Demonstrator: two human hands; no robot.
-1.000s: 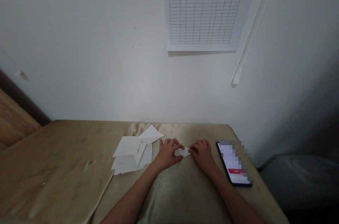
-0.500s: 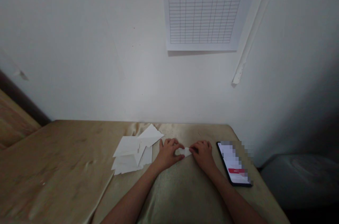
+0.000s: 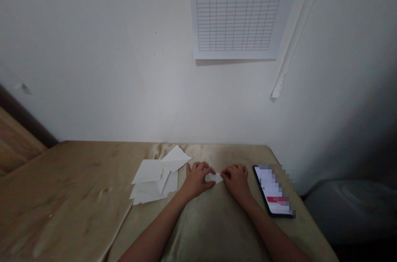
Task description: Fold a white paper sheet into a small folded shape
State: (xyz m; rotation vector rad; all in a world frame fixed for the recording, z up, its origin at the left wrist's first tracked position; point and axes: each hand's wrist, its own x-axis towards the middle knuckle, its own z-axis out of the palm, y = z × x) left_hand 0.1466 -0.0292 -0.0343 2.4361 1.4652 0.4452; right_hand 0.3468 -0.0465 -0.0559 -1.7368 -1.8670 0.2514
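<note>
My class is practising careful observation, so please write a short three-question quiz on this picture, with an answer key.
1. True or false: the phone lies to the right of the right hand.
2. Multiple choice: where are the loose white papers?
A) Between the two hands
B) To the right of the phone
C) To the left of the left hand
3. Short answer: what do the right hand's fingers touch?

Key:
1. True
2. C
3. A small white paper
</note>
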